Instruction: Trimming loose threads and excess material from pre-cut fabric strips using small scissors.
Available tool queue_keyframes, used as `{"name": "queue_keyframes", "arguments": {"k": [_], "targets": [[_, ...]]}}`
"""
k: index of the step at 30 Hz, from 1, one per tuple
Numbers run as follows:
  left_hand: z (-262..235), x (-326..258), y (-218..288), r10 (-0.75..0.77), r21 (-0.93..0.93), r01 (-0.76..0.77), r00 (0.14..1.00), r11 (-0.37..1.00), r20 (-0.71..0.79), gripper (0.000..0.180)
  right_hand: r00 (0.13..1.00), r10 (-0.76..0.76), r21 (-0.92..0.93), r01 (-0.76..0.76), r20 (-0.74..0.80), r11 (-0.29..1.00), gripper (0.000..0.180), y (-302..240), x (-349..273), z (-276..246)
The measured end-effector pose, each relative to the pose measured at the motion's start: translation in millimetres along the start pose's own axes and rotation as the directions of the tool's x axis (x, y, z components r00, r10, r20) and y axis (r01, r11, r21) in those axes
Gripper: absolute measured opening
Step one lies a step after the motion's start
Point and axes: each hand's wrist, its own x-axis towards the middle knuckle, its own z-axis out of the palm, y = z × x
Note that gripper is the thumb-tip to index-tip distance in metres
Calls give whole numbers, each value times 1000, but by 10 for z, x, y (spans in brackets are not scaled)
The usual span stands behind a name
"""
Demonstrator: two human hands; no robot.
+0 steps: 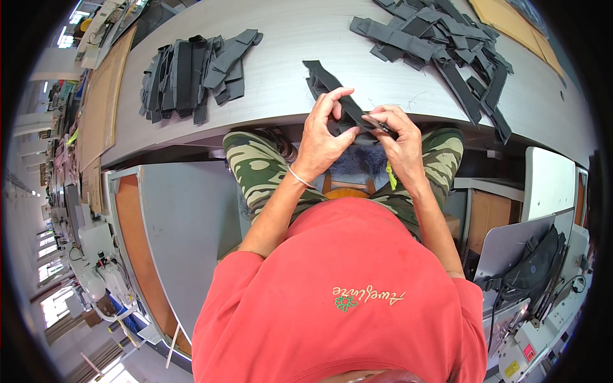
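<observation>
**A:** In the head view, your left hand (322,137) and right hand (399,137) are together just over the near edge of the grey table (287,38), both pinched on one dark grey fabric strap (325,83). The left thumb and fingers are closed on its lower end; the right hand grips the same end beside them and also seems to hold a small dark tool, too small to name. The rest of the strap runs up and lies on the tabletop.

**B:** So which step would you call this?

**A:** My judgement is that you are working on that end of the strap, trimming or finishing it, with one piece taken out of many. The next move looks to call for a firm hold with the left hand so the end stays taut, and fine control from the right fingers, since they meet at one small spot.

**B:** And where are the other pieces kept?

**A:** No bin or box is in view. A stacked pile of strap pieces (195,73) lies on the table to your left, and a looser heap of straps (440,48) spreads to your right, both well apart from your hands. Sheets of brown cardboard (105,96) lie along the left end. A black bag (533,268) hangs on a chair at lower right; I cannot tell what is in it.
</observation>
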Motion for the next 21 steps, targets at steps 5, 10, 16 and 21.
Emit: {"name": "queue_keyframes", "arguments": {"k": [5,10,16,21], "targets": [[38,-23,-14,211,444,-120,964,888,-160,71,986,-12,-32,7,-166,999,16,-98,22,16],[-1,-128,-34,-574,-679,657,709,328,409,41,956,-103,-180,54,-275,982,24,-131,55,60],[77,-104,-27,-285,-827,553,781,-101,556,31,943,-214,-157,178,-256,972,31,-112,18,211],[29,-131,-63,-353,-794,562,809,233,469,28,975,172,161,-149,-142,976,16,-260,22,85]]}}
